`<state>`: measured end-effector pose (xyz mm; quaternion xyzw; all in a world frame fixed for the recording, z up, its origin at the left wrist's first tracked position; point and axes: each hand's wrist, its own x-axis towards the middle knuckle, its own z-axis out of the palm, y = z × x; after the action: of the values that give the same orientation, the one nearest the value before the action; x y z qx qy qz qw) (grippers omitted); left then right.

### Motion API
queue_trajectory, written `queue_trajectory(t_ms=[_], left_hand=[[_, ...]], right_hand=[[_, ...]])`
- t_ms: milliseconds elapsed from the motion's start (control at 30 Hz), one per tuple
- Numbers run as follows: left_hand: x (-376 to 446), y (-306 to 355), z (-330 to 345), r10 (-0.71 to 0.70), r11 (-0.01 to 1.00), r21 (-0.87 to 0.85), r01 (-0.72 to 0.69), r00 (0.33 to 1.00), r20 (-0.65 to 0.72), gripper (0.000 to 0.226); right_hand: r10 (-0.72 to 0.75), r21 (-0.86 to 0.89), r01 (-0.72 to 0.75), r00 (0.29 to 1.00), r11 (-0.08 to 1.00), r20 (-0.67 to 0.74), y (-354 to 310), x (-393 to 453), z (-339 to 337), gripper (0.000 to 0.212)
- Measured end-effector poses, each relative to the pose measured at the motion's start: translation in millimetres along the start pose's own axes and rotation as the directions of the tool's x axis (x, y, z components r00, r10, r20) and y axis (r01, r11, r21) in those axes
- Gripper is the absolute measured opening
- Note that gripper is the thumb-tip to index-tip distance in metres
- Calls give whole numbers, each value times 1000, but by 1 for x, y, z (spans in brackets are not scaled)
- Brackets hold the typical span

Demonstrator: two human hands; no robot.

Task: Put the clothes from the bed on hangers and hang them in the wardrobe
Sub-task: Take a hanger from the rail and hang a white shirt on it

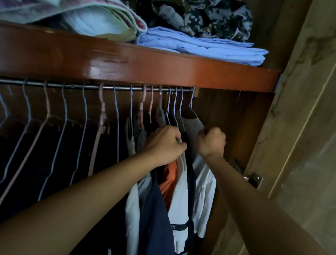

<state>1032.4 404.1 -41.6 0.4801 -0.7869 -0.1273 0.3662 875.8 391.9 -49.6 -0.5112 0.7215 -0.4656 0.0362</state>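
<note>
Left hand pinches hung garments below the wardrobe rail, near its right end. Right hand is fisted on a white shirt, last on the rail. Empty hangers occupy the rail's left portion.

A home bedroom closet is shown. A metal rail is fixed under a glossy red-brown wooden shelf, and wire hangers are hooked along it, bare toward the left end and laden with everyday shirts at the right end. Folded bedding, towels and a camouflage garment are stacked on the shelf. An open wardrobe door is hinged at the right edge.
</note>
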Motion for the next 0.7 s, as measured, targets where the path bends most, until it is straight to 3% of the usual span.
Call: queue_trajectory(t_ms=[400,700], left_hand=[[-36,3,-7,-20,995,-93,26,997,69,13],[-72,21,8,-15,985,-167,36,993,120,44]], right_hand=[[-21,-4,21,998,1000,-59,14,-80,-39,18],[11,-42,-13,997,999,-70,33,-145,-96,16]])
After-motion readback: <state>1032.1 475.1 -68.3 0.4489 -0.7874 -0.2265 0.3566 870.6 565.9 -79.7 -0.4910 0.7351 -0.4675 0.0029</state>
